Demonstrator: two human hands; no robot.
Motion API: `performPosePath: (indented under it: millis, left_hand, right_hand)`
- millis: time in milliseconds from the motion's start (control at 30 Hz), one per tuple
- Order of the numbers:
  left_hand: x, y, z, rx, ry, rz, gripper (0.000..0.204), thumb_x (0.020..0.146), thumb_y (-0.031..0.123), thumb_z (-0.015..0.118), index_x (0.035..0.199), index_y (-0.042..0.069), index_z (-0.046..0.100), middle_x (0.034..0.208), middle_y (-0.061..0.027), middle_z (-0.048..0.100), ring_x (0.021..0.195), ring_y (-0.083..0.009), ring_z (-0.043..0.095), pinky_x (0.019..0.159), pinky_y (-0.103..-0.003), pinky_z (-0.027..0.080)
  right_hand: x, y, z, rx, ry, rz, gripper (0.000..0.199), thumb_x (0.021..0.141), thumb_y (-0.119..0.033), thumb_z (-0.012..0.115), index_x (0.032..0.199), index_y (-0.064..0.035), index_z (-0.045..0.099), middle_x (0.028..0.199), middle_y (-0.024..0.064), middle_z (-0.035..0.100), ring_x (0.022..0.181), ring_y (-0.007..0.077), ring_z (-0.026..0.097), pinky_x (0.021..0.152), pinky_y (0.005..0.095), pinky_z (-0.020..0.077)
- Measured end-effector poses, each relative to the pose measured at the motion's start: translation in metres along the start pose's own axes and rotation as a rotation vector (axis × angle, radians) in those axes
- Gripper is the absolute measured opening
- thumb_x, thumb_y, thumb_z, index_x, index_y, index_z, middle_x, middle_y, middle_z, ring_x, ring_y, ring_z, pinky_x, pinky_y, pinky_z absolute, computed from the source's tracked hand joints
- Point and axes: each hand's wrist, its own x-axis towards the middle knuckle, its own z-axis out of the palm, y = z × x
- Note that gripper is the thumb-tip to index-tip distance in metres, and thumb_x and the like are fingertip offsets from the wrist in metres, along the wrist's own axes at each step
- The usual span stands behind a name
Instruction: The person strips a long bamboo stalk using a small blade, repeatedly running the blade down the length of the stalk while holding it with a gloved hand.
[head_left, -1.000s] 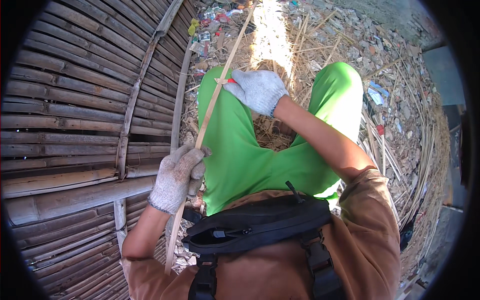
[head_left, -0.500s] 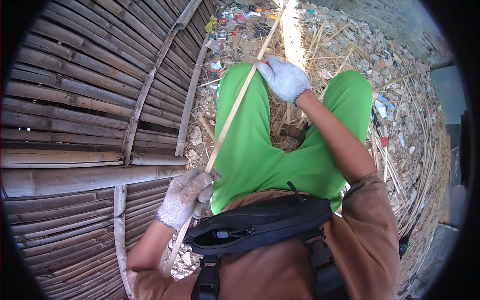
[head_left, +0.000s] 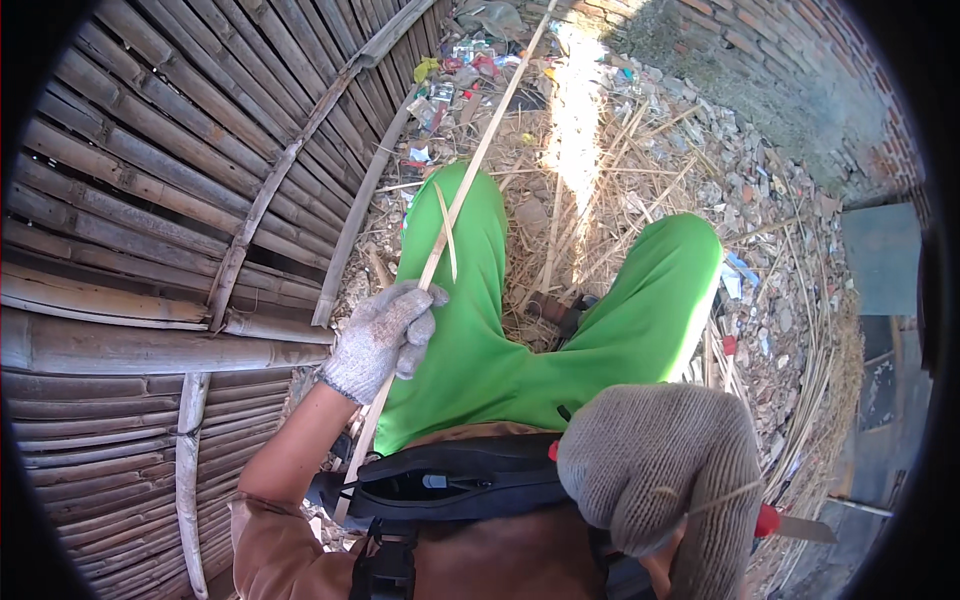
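Note:
My left hand, in a pale, stained knit glove, is closed around a long, thin bamboo strip. The strip slants from beside my waist, across my left thigh, up past the knee. A thin pointed sliver crosses the strip above that hand, over the green trouser leg. Close to the camera at lower right, my gloved right hand grips a red-handled knife. Its blade sticks out to the right, while most of the handle is hidden in the fist. A pale wisp of shaving shows against the glove.
Along the left runs a bamboo slat wall with a loose bamboo pole at its foot. Rubble, straw and litter cover the ground ahead. At the right lie long bamboo strips, and a brick wall rises behind. A black waist bag crosses my lap.
My right hand has come back from the strip near the knee to close by my chest, with the knife. A sliver now shows across the strip. My left hand still holds the strip, slightly higher.

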Motion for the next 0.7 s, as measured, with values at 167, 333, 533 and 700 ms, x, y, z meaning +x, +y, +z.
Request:
performPosePath:
  millis: [167,333,533,700]
  left_hand:
    - [0.011,0.008,0.008,0.117,0.063,0.017,0.030,0.113,0.028,0.055,0.123,0.001,0.065,0.072,0.0016,0.057,0.046,-0.0091,0.049,0.042,-0.027,0.038]
    - [0.008,0.011,0.009,0.629,0.190,0.184,0.030,0.113,0.028,0.056,0.123,0.002,0.066,0.073,-0.0011,0.063,0.052,-0.0109,0.058,0.048,-0.030,0.045]
    - [0.001,0.034,-0.002,0.176,0.040,0.033,0.026,0.111,0.021,0.056,0.118,-0.001,0.068,0.068,-0.0010,0.061,0.042,-0.0137,0.052,0.041,-0.028,0.039]
    - [0.002,0.016,0.003,0.030,0.000,-0.014,0.031,0.112,0.025,0.057,0.116,-0.005,0.065,0.065,-0.0006,0.056,0.039,-0.0112,0.046,0.039,-0.027,0.038]
  right_hand:
    - [0.111,0.009,0.058,0.285,-1.369,-0.265,0.055,0.102,-0.043,0.074,0.120,0.0089,0.075,0.080,0.0165,0.067,0.060,0.0304,0.066,0.045,0.0347,0.0470]
    - [0.104,-0.006,0.031,0.086,-1.267,-0.213,0.034,0.101,-0.031,0.072,0.095,0.0021,0.076,0.077,0.0196,0.070,0.052,0.0297,0.063,0.045,0.0422,0.0488]
    - [0.118,-0.005,-0.011,-0.911,-0.173,-0.005,0.035,0.102,-0.029,0.072,0.119,0.0016,0.072,0.105,0.0170,0.078,0.091,0.0298,0.076,0.083,0.0374,0.0583]
    - [0.165,0.039,-0.080,-1.592,0.048,-0.153,0.044,0.110,-0.045,0.057,0.124,-0.0043,0.066,0.086,0.0169,0.068,0.075,0.0311,0.071,0.069,0.0440,0.0539]
